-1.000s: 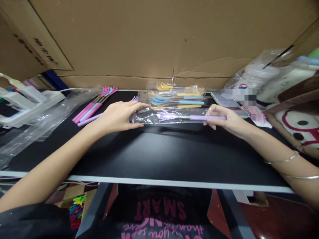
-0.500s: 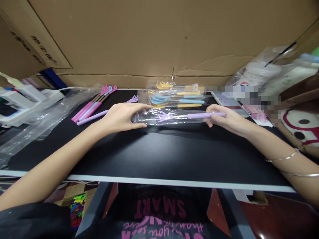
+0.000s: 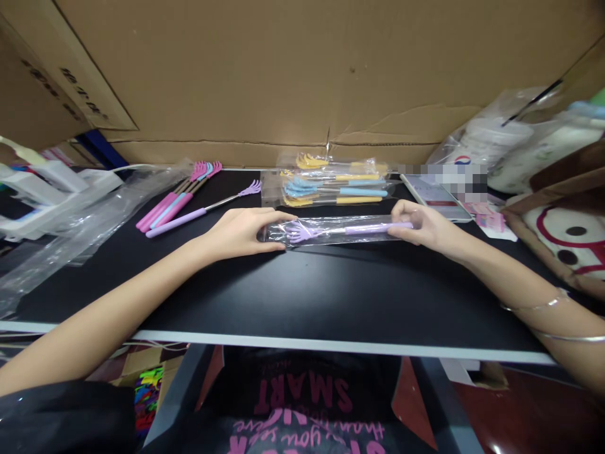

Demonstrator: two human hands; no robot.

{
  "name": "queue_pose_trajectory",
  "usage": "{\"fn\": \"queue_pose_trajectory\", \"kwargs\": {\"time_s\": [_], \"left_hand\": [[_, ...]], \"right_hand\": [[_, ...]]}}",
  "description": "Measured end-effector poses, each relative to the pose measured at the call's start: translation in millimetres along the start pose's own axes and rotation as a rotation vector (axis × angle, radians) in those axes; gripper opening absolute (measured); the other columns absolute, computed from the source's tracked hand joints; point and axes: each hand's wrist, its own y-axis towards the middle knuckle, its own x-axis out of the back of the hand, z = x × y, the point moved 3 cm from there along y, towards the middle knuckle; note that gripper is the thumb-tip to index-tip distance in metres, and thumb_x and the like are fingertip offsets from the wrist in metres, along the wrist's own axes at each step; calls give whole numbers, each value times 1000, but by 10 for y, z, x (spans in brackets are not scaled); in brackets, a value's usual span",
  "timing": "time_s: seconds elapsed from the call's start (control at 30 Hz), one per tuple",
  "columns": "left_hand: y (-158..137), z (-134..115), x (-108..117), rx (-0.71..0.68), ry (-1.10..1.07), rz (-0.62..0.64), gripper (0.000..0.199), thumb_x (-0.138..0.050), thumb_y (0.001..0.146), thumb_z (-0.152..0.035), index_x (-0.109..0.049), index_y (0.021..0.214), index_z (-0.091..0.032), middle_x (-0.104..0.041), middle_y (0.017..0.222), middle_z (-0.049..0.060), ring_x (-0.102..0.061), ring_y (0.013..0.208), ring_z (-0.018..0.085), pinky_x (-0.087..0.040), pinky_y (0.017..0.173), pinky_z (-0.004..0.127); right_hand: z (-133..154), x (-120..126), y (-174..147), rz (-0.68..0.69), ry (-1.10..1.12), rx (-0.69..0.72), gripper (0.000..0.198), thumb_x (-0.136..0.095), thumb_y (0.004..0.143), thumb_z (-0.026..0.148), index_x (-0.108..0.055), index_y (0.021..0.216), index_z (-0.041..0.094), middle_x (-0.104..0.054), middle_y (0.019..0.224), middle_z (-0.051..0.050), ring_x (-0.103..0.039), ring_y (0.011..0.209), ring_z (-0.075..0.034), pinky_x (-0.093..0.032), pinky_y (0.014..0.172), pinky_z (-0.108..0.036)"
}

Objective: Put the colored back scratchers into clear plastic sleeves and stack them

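Holding a bagged purple back scratcher (image 3: 331,229) stretched between both hands over the black table (image 3: 302,296).
Left hand (image 3: 246,231) pinches the bag's claw end; right hand (image 3: 420,228) grips the handle end, just in front of the packed scratchers (image 3: 331,183).

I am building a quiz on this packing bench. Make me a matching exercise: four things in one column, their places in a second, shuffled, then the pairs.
Things:
1. bagged purple hand-shaped back scratcher
2. loose purple back scratcher
3. bundle of pink and blue back scratchers
4. pile of bagged yellow and blue back scratchers

Places:
A. at the table's far edge, by the cardboard wall
B. leftmost on the black table
C. between left hand and right hand
D. bare, beyond the left hand

Pairs: 1-C, 2-D, 3-B, 4-A
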Motion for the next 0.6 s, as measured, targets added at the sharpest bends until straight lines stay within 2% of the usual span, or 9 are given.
{"fn": "queue_pose_trajectory", "kwargs": {"time_s": [0.1,0.2,0.33,0.5,0.6], "left_hand": [[7,42,1,10,-8,-8,59,-56,93,-58,-56,144,-28,-65,140,5,-64,121,25,-49,95,32],[17,87,5,18,-3,1,63,-56,92,-58,-55,145,-25,-64,137,8,-65,115,26,-50,94,32],[23,114,7,7,-4,19,66,-56,93,-57,-53,148,-21,-64,133,10,-65,112,26,-49,95,32],[22,111,-2,-36,7,28,64,-60,95,-47,-46,153,-23,-65,132,9,-62,119,25,-46,96,29],[32,96,-32,-63,26,26,63,-59,97,-49,-48,153,-23,-67,127,10,-61,116,26,-46,94,32]], "right_hand": [[7,25,-10,80,56,-37,51,-78,71,69,-55,83,24,-55,62,4,-43,52,-12,-34,53,-31],[16,76,-31,143,116,-34,47,-71,81,66,-65,95,22,-67,78,-3,-53,60,-15,-42,61,-34],[10,108,-47,208,131,-35,46,-69,84,63,-68,106,22,-73,95,-6,-61,66,-17,-46,69,-37],[3,56,-38,217,138,-44,51,-73,79,67,-60,97,21,-77,89,-7,-60,56,-15,-46,63,-36],[17,9,-31,206,119,-33,52,-75,77,68,-58,91,21,-77,82,-6,-59,55,-14,-44,59,-33]]}}
